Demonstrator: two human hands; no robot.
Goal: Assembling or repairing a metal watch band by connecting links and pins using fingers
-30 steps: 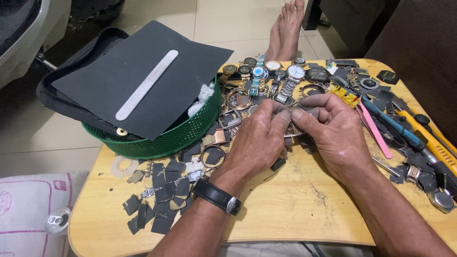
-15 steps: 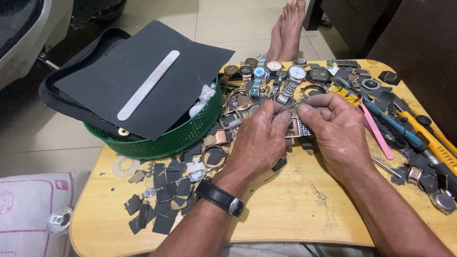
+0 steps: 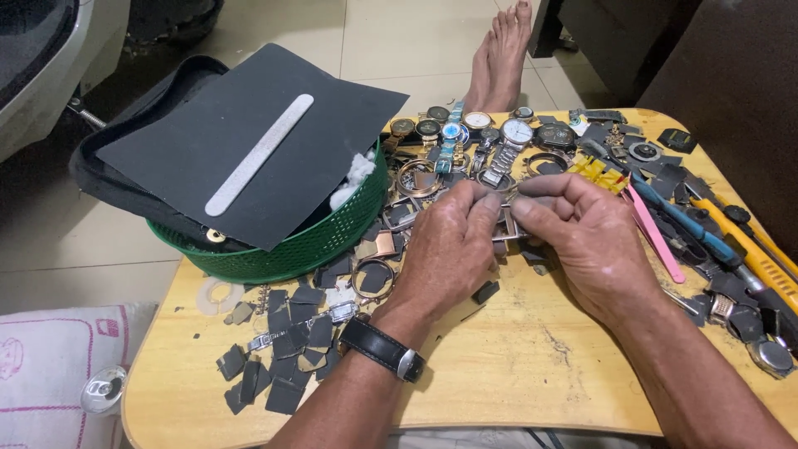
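Metal watch piece [image 3: 505,223] pinched between both hands above the middle of a wooden table [image 3: 515,374], mostly hidden by fingers, exact shape hard to make out. Left hand [image 3: 449,249], black wristwatch [image 3: 384,349] on its wrist, gripping from the left; right hand [image 3: 582,241] gripping from the right. Behind: row of watches [image 3: 482,129]. Left: green basket [image 3: 291,249] under a black sheet [image 3: 249,150]. Right edge: tools [image 3: 715,241], partly cut off.

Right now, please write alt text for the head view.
Both hands, left hand and right hand, pinch a small metal watch part over a wooden table strewn with watches, beside a green basket.
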